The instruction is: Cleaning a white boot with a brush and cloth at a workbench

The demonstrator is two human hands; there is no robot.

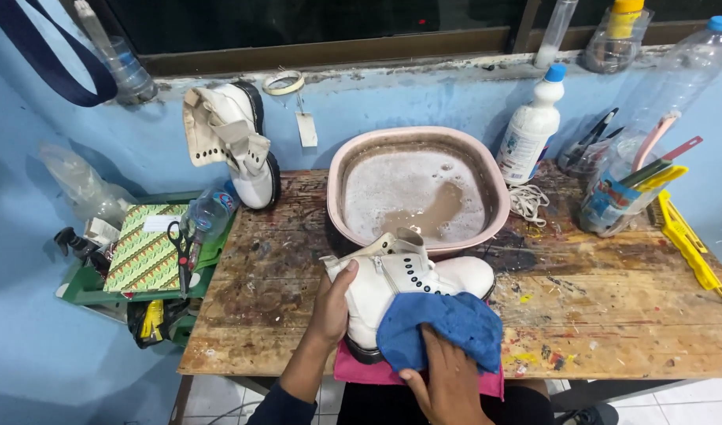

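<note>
A white lace-up boot [412,275] lies on its side on a pink cloth [361,368] at the near edge of a paint-stained wooden table [613,315]. My left hand [333,303] grips the boot's heel and shaft. A blue cloth [443,327] is pressed against the boot's side by my right hand [447,378]. Just behind the boot stands a pink basin [345,165] of foamy, murky water. A second white boot [235,142] leans upright against the blue wall at the table's far left corner.
A white bottle with a blue cap [530,126], a coil of white laces [528,203] and a cut plastic bottle holding brushes and tools [628,185] stand at the back right. A yellow tool [691,244] lies at the right. A green shelf [93,287] with scissors [180,248] sits left.
</note>
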